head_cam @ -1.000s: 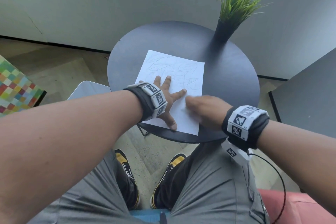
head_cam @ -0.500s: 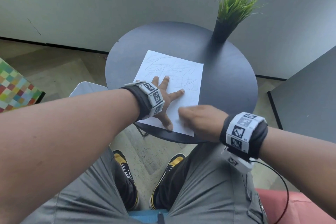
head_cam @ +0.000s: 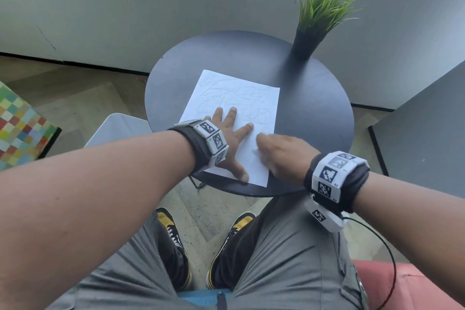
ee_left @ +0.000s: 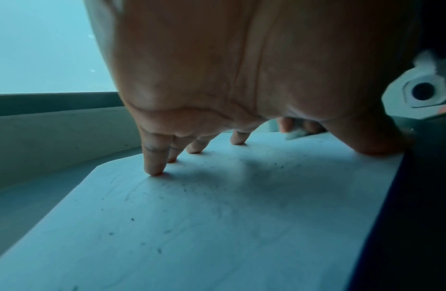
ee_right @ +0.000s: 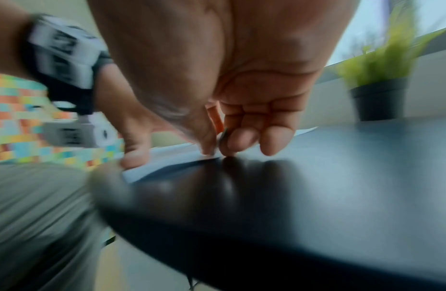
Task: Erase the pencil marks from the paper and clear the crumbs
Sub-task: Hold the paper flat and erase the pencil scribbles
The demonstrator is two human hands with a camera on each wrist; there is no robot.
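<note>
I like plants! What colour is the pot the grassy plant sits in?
The pot is black. The head view shows it best.

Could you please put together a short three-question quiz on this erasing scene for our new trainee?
1. True or false: the left hand lies flat with spread fingers on the paper.
2. Where do pencil marks remain? A) far half of the sheet B) nowhere C) only under the right hand.
3. What stands at the far edge of the round table?

Key
1. True.
2. A; the near part looks largely clean.
3. A potted plant in a dark pot.
</note>
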